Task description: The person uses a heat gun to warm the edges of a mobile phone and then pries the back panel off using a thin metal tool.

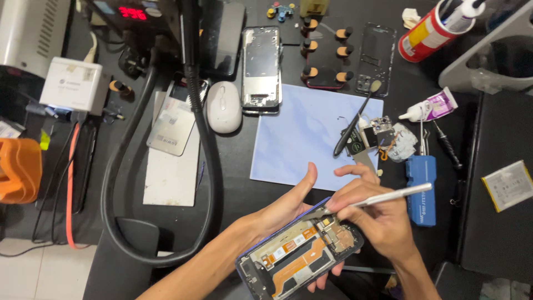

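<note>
A dark table (233,183) is being used as the work surface. Above its near edge, an opened phone (300,253) is being cradled in the left hand (288,208), fingers curled underneath to steady it, while slim tweezers (383,197) are being pinched by the right hand (377,216) against its exposed upper components.

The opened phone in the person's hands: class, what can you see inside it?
Inside the opened phone, orange flex strips and metal-shielded parts show. The right hand covers its top corner; the left hand cradles it from beneath.
</note>
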